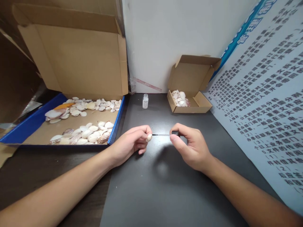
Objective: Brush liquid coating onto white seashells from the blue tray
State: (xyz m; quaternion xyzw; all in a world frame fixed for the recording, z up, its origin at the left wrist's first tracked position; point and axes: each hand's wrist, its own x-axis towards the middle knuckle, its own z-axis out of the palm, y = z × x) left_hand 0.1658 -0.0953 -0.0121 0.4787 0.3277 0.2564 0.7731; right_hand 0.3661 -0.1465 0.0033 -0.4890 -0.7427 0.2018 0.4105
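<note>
Between its thumb and fingers my left hand (132,140) pinches a small whitish shell (149,137). My right hand (190,143) grips the black cap of a thin brush (163,135). The brush lies level between the two hands, its dark tip touching or very near the shell; I cannot tell which. Behind the hands, a small clear glass bottle (145,102) stands upright with its mouth uncovered and a white label on its side.
At left, an open blue-sided cardboard box (39,130) holds several loose shells in two groups. A smaller open cardboard box (189,109) at the back right holds more shells. A printed sheet (265,104) slopes along the right side. The grey tabletop (151,195) meets a white wall behind.
</note>
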